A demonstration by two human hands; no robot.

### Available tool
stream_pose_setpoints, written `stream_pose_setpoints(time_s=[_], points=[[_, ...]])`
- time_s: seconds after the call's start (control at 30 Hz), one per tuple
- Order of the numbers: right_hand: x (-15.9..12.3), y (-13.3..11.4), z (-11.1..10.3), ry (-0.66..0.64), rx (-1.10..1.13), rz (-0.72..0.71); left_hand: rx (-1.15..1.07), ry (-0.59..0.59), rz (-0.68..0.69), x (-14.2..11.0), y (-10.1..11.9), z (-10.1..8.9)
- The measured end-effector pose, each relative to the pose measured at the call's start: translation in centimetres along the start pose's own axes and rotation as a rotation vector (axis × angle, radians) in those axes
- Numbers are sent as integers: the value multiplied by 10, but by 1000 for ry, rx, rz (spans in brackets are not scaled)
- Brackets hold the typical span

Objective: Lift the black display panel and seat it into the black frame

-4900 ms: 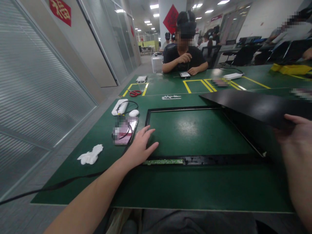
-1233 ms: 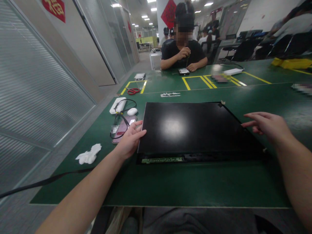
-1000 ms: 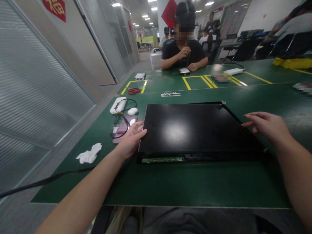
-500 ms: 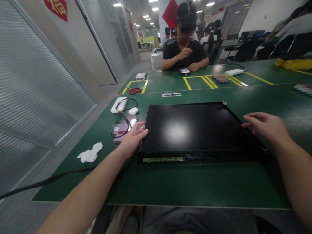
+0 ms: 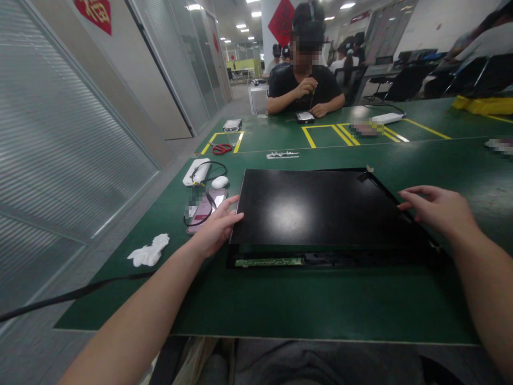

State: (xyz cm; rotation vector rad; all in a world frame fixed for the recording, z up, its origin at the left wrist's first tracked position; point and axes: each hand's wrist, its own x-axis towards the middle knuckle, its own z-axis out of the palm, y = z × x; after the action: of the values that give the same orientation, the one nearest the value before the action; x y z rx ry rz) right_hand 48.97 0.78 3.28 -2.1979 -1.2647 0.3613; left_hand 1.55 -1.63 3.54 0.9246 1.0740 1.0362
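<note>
A black flat screen panel (image 5: 332, 208) lies tilted over the table, its left side raised. My left hand (image 5: 218, 224) grips that left edge, thumb over the front and fingers behind. Under the panel is a thin black frame (image 5: 387, 190) with a small tab at its far right corner. A green circuit strip (image 5: 268, 262) shows along the near edge, with a gap between it and the panel. At the right edge of the frame, my right hand (image 5: 436, 208) has its fingers bent and apart; its fingertips are at the edge, and I cannot tell whether they press on it.
Left of the panel lie a phone (image 5: 204, 214), a white power bank (image 5: 196, 172) with a cable, a white oval case (image 5: 220, 182) and crumpled tissue (image 5: 150, 251). Beyond are red scissors (image 5: 222, 149) and white strips (image 5: 282, 155). Across the table (image 5: 320, 315) a person (image 5: 304, 88) works on a small device.
My left hand has raised the panel's left side slightly, and the gap above the circuit strip has widened. My right hand has stayed nearly still.
</note>
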Motion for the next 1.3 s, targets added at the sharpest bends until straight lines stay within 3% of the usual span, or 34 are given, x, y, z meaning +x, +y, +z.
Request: stream_pose_setpoints(time_s=[1.3], points=[[6,4,-2,-68,-65,-7,38,-78,45,1,-7,2]])
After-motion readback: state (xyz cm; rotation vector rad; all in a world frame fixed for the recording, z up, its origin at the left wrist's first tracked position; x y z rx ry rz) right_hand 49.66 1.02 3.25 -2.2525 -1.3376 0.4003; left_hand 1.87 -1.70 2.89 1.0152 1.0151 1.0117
